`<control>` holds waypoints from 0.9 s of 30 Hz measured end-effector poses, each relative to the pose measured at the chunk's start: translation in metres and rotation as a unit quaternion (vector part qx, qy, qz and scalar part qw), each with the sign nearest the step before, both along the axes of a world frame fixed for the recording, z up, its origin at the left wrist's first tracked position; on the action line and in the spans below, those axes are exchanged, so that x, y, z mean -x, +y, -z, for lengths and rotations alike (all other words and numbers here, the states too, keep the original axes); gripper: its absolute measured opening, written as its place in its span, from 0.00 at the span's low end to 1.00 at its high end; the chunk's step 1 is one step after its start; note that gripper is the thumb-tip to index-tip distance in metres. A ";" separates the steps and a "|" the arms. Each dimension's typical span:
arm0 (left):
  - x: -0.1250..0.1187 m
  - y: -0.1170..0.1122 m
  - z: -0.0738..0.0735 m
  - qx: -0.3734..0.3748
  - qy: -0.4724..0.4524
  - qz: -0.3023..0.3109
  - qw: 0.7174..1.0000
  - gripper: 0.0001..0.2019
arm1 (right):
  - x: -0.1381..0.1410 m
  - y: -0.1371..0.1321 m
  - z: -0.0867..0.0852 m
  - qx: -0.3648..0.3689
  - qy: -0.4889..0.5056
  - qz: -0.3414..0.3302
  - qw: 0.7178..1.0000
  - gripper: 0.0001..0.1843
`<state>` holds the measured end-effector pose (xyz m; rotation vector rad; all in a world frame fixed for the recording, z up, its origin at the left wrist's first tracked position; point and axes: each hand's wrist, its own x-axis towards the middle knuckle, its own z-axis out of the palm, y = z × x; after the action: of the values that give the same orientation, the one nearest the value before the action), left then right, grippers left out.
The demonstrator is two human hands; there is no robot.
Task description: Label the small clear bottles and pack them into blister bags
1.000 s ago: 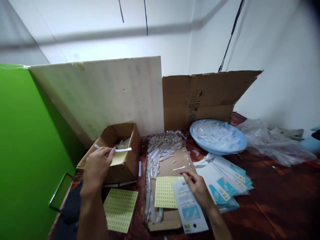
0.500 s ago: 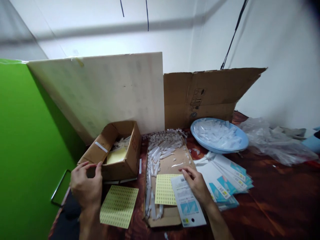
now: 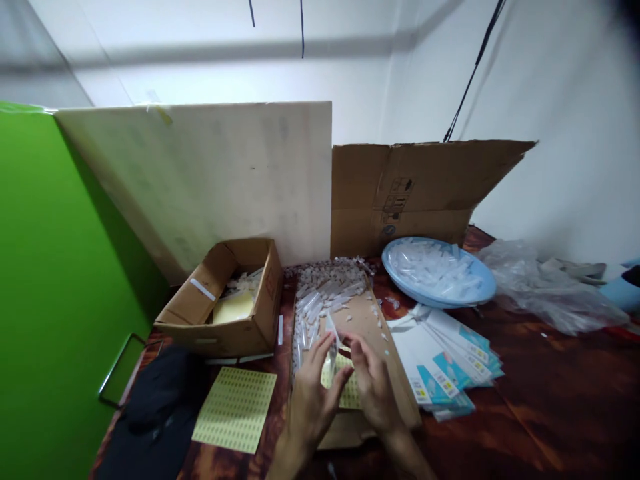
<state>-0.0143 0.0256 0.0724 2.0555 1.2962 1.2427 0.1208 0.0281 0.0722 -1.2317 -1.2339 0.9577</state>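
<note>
My left hand (image 3: 315, 377) and my right hand (image 3: 373, 383) are close together above a cardboard tray (image 3: 395, 363). Between them stands a printed packet (image 3: 331, 327), turned nearly edge-on, its print not readable. My left fingers are closed on its left side, and my right fingertips grip its other edge; the lower part is hidden behind the hands. Beneath them lies a yellow sticker sheet (image 3: 350, 393), partly covered. Clear plastic tubes or sleeves (image 3: 320, 303) are heaped on the tray's far and left parts.
On the left are an open cardboard box (image 3: 260, 327), another yellow sticker sheet (image 3: 237, 407) and a black cloth item (image 3: 155, 413). A blue basin (image 3: 480, 283) of clear plastic pieces, fanned white-and-teal packets (image 3: 450, 360) and a crumpled plastic bag (image 3: 550, 293) are on the right.
My left hand has moved right from beside the box to the packet. My right hand has brought the packet left and raised it from lying face-up to nearly edge-on.
</note>
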 end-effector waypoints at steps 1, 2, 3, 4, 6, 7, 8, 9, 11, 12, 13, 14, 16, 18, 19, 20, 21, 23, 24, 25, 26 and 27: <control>-0.001 0.004 0.002 0.003 -0.023 -0.011 1.000 0.21 | 0.002 -0.004 -0.002 -0.009 0.018 -0.035 0.999 0.26; 0.000 0.007 0.003 0.008 -0.051 -0.023 0.998 0.19 | 0.002 -0.006 -0.003 -0.016 0.035 -0.056 0.998 0.25; 0.003 0.011 0.003 0.018 -0.077 -0.034 0.996 0.16 | 0.000 -0.006 -0.003 -0.019 0.050 -0.058 0.997 0.24; 0.006 0.014 0.002 0.032 -0.098 -0.044 0.994 0.13 | -0.003 -0.004 -0.001 -0.020 0.060 -0.042 0.997 0.23; 0.012 0.018 -0.001 0.065 -0.119 -0.050 0.989 0.12 | -0.012 0.004 0.004 -0.025 0.061 0.007 0.998 0.22; 0.014 0.019 -0.004 0.080 -0.123 -0.044 0.988 0.12 | -0.017 0.009 0.006 -0.031 0.052 0.024 0.998 0.22; 0.015 0.019 -0.007 0.089 -0.127 -0.030 0.987 0.13 | -0.021 0.013 0.007 -0.038 0.039 0.030 0.998 0.22; 0.016 0.020 -0.009 0.091 -0.130 -0.015 0.987 0.13 | -0.026 0.016 0.008 -0.045 0.025 0.028 0.998 0.20; 0.015 0.020 -0.013 0.075 -0.131 0.005 0.989 0.12 | -0.032 0.019 0.008 -0.053 0.008 0.019 0.998 0.16; 0.015 0.021 -0.014 0.064 -0.133 0.002 0.989 0.12 | -0.034 0.019 0.007 -0.055 0.004 0.019 0.998 0.15; 0.014 0.021 -0.014 0.058 -0.136 -0.008 0.989 0.11 | -0.034 0.018 0.006 -0.056 0.003 0.019 0.998 0.15; 0.014 0.022 -0.013 0.059 -0.142 -0.020 0.988 0.11 | -0.034 0.017 0.005 -0.056 0.004 0.015 0.998 0.14; 0.014 0.022 -0.010 0.076 -0.162 -0.041 0.983 0.11 | -0.034 0.016 0.006 -0.061 0.010 -0.001 0.998 0.14; 0.015 0.023 -0.006 0.097 -0.196 -0.058 0.974 0.09 | -0.032 0.015 0.007 -0.064 0.019 -0.007 0.998 0.13; 0.016 0.023 -0.004 0.107 -0.213 -0.061 0.969 0.09 | -0.032 0.015 0.007 -0.063 0.023 -0.002 0.998 0.12; 0.016 0.023 -0.002 0.114 -0.230 -0.062 0.964 0.09 | -0.032 0.015 0.008 -0.063 0.028 0.006 0.998 0.12; 0.018 0.023 -0.001 0.119 -0.244 -0.061 0.960 0.09 | -0.033 0.016 0.008 -0.062 0.031 0.010 0.998 0.12; 0.020 0.024 0.001 0.116 -0.266 -0.054 0.956 0.08 | -0.035 0.016 0.009 -0.066 0.041 0.007 0.997 0.11; 0.021 0.024 0.001 0.113 -0.273 -0.052 0.954 0.09 | -0.036 0.016 0.010 -0.069 0.047 0.000 0.996 0.10; 0.022 0.024 0.001 0.111 -0.279 -0.052 0.952 0.08 | -0.037 0.016 0.011 -0.072 0.053 -0.006 0.996 0.09; 0.022 0.023 0.001 0.113 -0.285 -0.051 0.951 0.08 | -0.038 0.016 0.013 -0.071 0.061 -0.008 0.996 0.09; 0.021 0.022 0.001 0.119 -0.290 -0.048 0.948 0.08 | -0.039 0.015 0.015 -0.067 0.070 -0.006 0.995 0.09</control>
<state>-0.0357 0.0477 0.0709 1.3271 1.1908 1.4972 0.1601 0.0435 0.0572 -1.0350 -1.1765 0.9380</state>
